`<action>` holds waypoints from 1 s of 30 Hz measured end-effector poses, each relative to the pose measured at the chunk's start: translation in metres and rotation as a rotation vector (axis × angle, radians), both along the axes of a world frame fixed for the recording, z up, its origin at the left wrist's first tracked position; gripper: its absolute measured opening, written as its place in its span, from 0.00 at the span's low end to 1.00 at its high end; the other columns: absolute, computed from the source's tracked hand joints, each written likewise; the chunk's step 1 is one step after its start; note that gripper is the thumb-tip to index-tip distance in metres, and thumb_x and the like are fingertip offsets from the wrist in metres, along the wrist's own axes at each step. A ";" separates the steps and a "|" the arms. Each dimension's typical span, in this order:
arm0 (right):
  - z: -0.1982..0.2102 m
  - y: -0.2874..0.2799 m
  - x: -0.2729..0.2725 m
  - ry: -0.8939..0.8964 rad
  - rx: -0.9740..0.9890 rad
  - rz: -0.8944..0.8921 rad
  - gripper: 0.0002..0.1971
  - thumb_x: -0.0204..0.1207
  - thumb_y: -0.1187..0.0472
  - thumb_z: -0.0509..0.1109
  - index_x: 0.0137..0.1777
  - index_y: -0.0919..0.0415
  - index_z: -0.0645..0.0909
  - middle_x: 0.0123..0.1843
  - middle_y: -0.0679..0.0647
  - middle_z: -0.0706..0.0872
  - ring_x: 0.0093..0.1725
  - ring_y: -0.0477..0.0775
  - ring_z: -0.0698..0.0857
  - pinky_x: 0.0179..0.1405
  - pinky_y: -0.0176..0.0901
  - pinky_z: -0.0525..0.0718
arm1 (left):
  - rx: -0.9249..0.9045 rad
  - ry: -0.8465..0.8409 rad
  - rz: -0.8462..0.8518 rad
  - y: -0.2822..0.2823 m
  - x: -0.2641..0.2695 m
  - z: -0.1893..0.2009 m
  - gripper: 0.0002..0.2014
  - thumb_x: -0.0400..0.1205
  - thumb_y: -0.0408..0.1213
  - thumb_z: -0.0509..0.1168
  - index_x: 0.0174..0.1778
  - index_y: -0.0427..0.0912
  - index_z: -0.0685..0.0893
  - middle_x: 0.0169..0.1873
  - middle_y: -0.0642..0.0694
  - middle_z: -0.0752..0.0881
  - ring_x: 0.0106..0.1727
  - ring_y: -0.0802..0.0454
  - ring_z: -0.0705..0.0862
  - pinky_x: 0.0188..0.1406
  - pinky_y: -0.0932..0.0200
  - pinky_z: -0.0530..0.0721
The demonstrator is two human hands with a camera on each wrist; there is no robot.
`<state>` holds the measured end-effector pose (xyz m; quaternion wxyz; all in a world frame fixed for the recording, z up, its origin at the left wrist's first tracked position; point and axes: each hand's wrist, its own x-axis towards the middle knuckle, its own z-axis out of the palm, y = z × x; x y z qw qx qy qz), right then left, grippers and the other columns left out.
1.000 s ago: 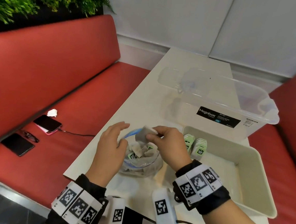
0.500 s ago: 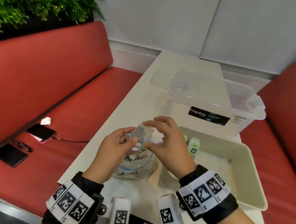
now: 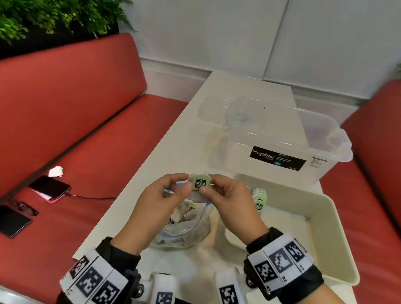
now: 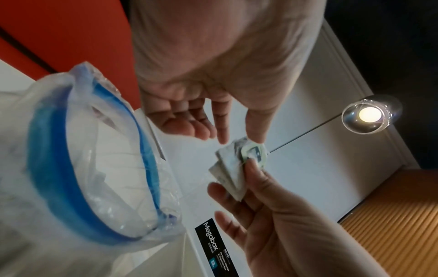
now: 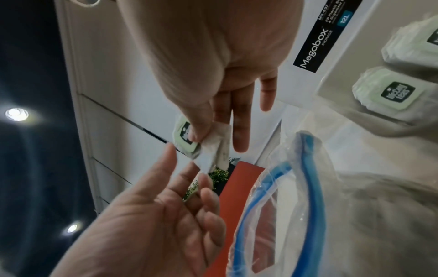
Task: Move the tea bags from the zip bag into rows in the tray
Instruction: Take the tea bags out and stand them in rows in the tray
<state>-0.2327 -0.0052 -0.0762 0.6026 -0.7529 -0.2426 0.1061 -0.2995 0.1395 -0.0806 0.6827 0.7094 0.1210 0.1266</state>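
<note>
A tea bag (image 3: 199, 183) with a green tag is held up above the zip bag (image 3: 186, 230), its tag facing me. My left hand (image 3: 186, 186) pinches its left side and my right hand (image 3: 208, 187) pinches its right side. In the left wrist view the left hand's (image 4: 239, 140) thumb and forefinger meet the tea bag (image 4: 227, 168) at the tag. In the right wrist view my right hand (image 5: 208, 133) pinches the paper pouch (image 5: 213, 150). The blue-rimmed zip bag (image 4: 94, 150) stands open with several tea bags inside. The cream tray (image 3: 331, 205) holds rows of tea bags (image 3: 259, 198) in its near-left corner.
A clear Megabox storage box (image 3: 284, 137) stands behind the tray, with its lid further back. Two phones (image 3: 50, 187) (image 3: 6, 220) and glasses (image 3: 22, 207) lie on the red bench at the left. The table's left edge runs close beside the zip bag.
My right hand lifted the tea bag up out of the zip bag. My left hand left the bag's rim and took hold of the tea bag; the green tag now faces me.
</note>
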 end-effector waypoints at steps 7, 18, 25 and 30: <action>0.003 0.000 0.000 0.096 0.056 0.055 0.04 0.78 0.60 0.69 0.45 0.54 0.85 0.40 0.56 0.90 0.39 0.47 0.87 0.42 0.36 0.82 | 0.010 -0.065 0.035 -0.005 0.009 -0.002 0.06 0.80 0.36 0.66 0.47 0.51 0.87 0.43 0.49 0.90 0.42 0.53 0.86 0.38 0.56 0.85; 0.015 -0.033 0.030 0.079 0.003 -0.146 0.06 0.78 0.64 0.68 0.41 0.54 0.84 0.38 0.56 0.87 0.36 0.49 0.82 0.41 0.41 0.79 | -0.033 -0.059 -0.029 -0.014 0.023 -0.003 0.06 0.82 0.34 0.62 0.43 0.45 0.84 0.37 0.50 0.88 0.38 0.54 0.84 0.41 0.54 0.84; 0.028 -0.050 0.044 0.018 -0.142 -0.168 0.04 0.76 0.66 0.70 0.43 0.56 0.82 0.36 0.57 0.86 0.34 0.50 0.82 0.40 0.53 0.83 | 0.151 -0.064 -0.250 -0.034 0.032 -0.005 0.07 0.81 0.35 0.66 0.51 0.47 0.87 0.52 0.56 0.88 0.53 0.56 0.86 0.55 0.54 0.84; 0.029 -0.058 0.042 0.043 -0.196 -0.112 0.05 0.78 0.67 0.68 0.45 0.57 0.78 0.30 0.53 0.85 0.21 0.35 0.78 0.18 0.26 0.69 | 0.176 -0.055 -0.288 -0.048 0.038 -0.006 0.09 0.74 0.47 0.68 0.46 0.48 0.87 0.46 0.49 0.90 0.48 0.49 0.88 0.53 0.41 0.85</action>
